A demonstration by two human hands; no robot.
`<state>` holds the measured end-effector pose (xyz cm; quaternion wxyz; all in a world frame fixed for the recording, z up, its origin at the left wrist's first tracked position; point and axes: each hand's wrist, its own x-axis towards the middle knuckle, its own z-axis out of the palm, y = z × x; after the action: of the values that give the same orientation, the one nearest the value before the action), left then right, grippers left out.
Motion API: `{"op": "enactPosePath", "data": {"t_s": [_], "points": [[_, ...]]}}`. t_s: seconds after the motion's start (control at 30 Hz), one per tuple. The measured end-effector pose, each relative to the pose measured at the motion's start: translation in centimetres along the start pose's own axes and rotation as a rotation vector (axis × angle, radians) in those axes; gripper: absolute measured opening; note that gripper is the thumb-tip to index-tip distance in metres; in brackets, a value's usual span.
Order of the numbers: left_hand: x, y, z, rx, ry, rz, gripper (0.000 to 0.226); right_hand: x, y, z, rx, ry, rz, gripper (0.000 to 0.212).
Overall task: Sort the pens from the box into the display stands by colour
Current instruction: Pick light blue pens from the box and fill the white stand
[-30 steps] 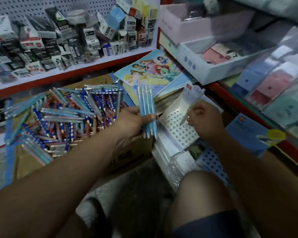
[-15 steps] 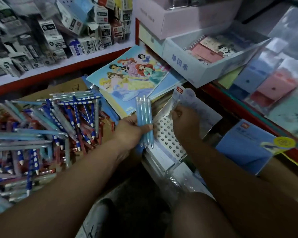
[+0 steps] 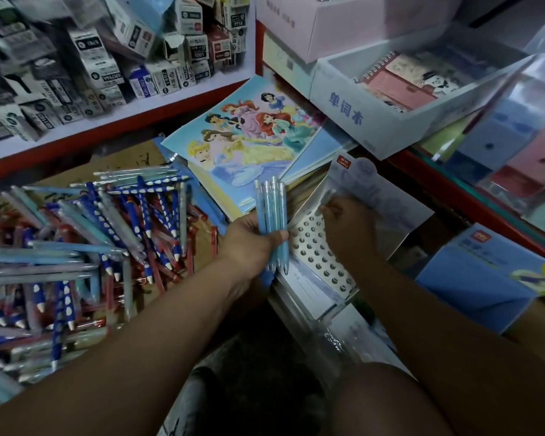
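**Now: light-blue pens held beside the holed stand**

At far left a cardboard box [image 3: 123, 162] holds a loose heap of pens [image 3: 107, 240], dark blue with white spots, red and pale blue, lying crosswise; above it runs a shelf of small cartons [image 3: 107, 73]; a princess colouring book [image 3: 246, 143] lies just beyond the box's right edge. The left hand [image 3: 249, 243] grips a bunch of light-blue pens [image 3: 272, 221] upright, fingers wrapped round their lower halves; the bunch covers the left edge of the white display stand [image 3: 318, 259] with its rows of holes. The right hand [image 3: 350, 228] sits over the stand's upper holes, fingers curled round a single pale pen [image 3: 328, 201], blurred, against the backing card [image 3: 381, 196]; the hand hides several holes. Further right stand a white box of notebooks [image 3: 353, 111], a blue packet [image 3: 472, 278] and clear pastel cases [image 3: 532, 146].
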<state>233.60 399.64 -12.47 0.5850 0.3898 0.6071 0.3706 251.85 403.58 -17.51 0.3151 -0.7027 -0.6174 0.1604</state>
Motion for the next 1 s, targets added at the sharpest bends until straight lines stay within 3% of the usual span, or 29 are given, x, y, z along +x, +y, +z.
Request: {"op": "enactPosePath", "data": {"t_s": [0.3,0.5,0.73,1.0], "points": [[-0.2,-0.4,0.3,-0.009,-0.048,-0.028,0.011,0.8,1.6,-1.4,0.006,-0.135,-0.016,0.028],[0.2,-0.8,0.9,0.073,-0.006,-0.04,0.013,-0.3,1.2,-0.6,-0.064,-0.228,-0.3,0.032],[0.4,-1.2,0.8,0.091,-0.009,-0.055,0.015,0.2,0.4,0.7,-0.065,-0.146,-0.18,0.026],[0.4,-1.7,0.1,0.021,-0.063,-0.043,0.016,0.4,0.0,1.2,-0.175,-0.178,-0.12,0.023]]}}
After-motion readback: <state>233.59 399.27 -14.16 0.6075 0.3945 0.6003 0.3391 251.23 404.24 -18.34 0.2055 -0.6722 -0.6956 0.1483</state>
